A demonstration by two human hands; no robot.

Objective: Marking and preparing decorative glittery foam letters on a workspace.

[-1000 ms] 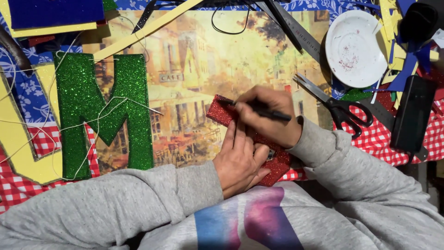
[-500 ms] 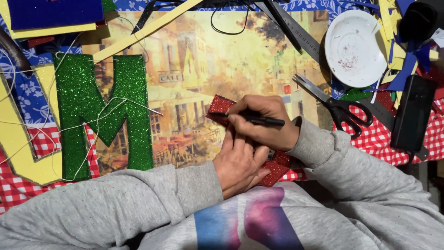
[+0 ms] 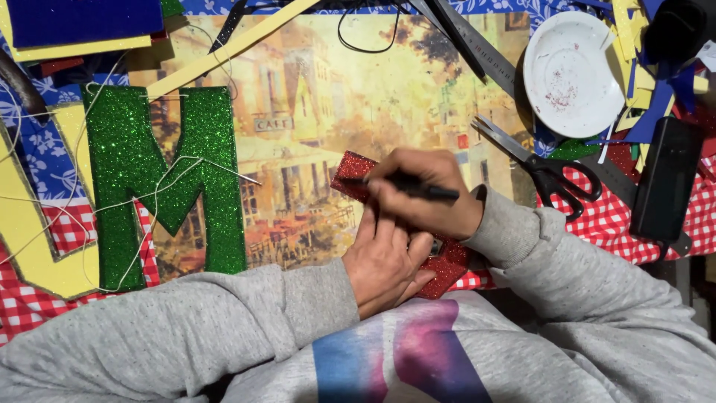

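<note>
My right hand (image 3: 429, 195) grips a black pen (image 3: 418, 189), its tip at the upper left end of a red glitter foam piece (image 3: 354, 170). My left hand (image 3: 384, 261) lies flat on the lower part of that red piece (image 3: 447, 270), pressing it onto the painted street-scene mat (image 3: 313, 112). Most of the red piece is hidden under both hands. A large green glitter letter M (image 3: 160, 179) with white thread looped around it lies to the left.
Black-handled scissors (image 3: 548, 172), a white plate (image 3: 570, 75) with red specks, a metal ruler (image 3: 466, 37), a black rectangular object (image 3: 664, 179), yellow and blue foam scraps (image 3: 641, 97), yellow foam sheet (image 3: 33, 231) and red checkered cloth (image 3: 619, 224) surround the mat.
My right hand has shifted the pen leftward and slightly up along the red piece. My left hand stays pressed on it.
</note>
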